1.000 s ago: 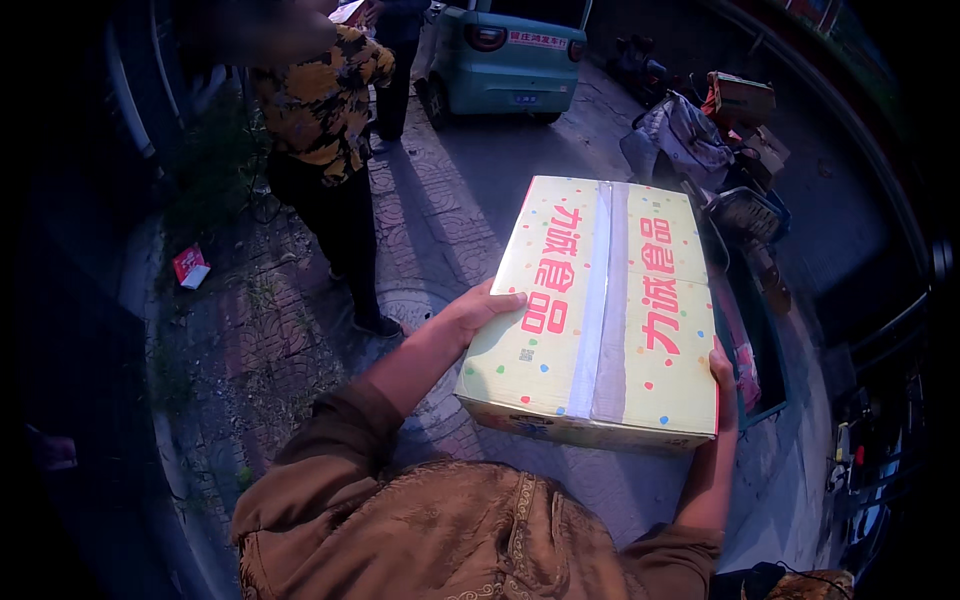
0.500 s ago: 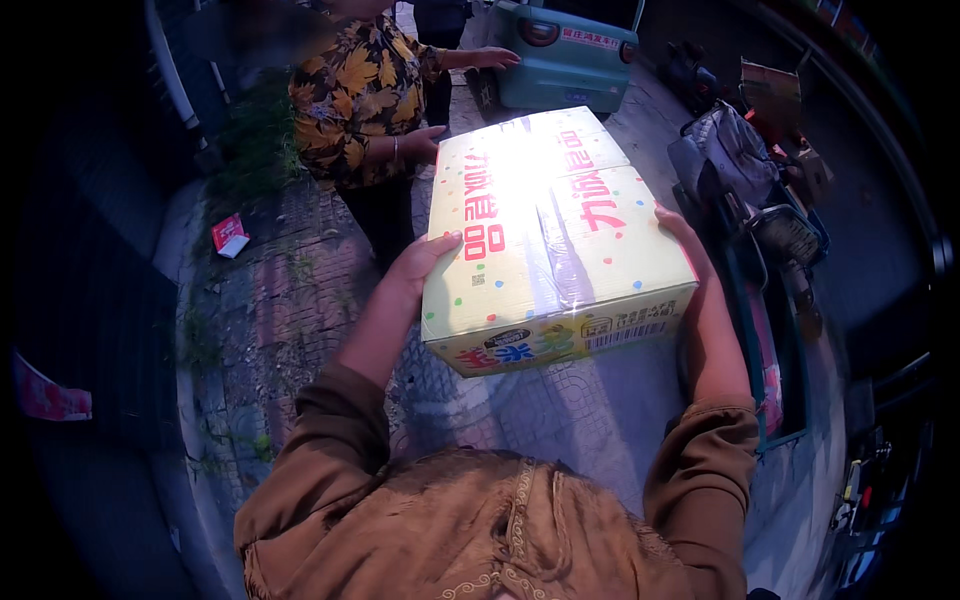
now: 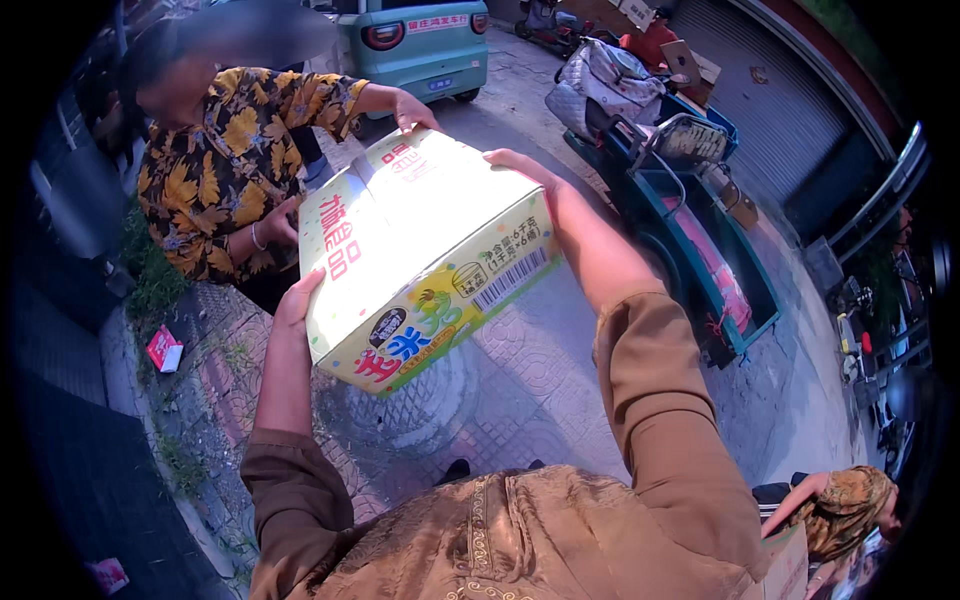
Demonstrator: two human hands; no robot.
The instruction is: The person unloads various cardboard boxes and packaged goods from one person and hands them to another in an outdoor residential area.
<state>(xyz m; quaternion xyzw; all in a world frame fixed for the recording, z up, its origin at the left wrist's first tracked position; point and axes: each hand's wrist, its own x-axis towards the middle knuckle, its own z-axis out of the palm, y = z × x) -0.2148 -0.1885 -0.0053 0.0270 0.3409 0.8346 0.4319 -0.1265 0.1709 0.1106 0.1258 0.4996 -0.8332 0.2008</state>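
Observation:
A pale yellow cardboard box (image 3: pixel 430 225) with coloured dots, red lettering and a barcode is held out in front of me, tilted, its taped top bright with sun. My left hand (image 3: pixel 298 297) grips the near left edge, thumb on top. Along the right edge, my right hand (image 3: pixel 518 168) is closed, its fingers partly hidden. Facing me at the left, a person in a black shirt with yellow leaves (image 3: pixel 240 150) reaches for the box. One of that person's hands (image 3: pixel 412 112) touches the far corner; the other hand (image 3: pixel 283 220) is at the left side, contact unclear.
A teal vehicle (image 3: pixel 415 60) stands at the back. Right of me is a green cargo tricycle (image 3: pixel 735 325) with a pink bundle in its bed. Under the box lies a round manhole cover (image 3: pixel 410 410). A red and white packet (image 3: pixel 164 350) lies on the paving. Another person (image 3: pixel 840 510) is at lower right.
The box has turned and shifted left in the view, still in both my hands. The other person's far hand has come onto its corner. A person has appeared at lower right.

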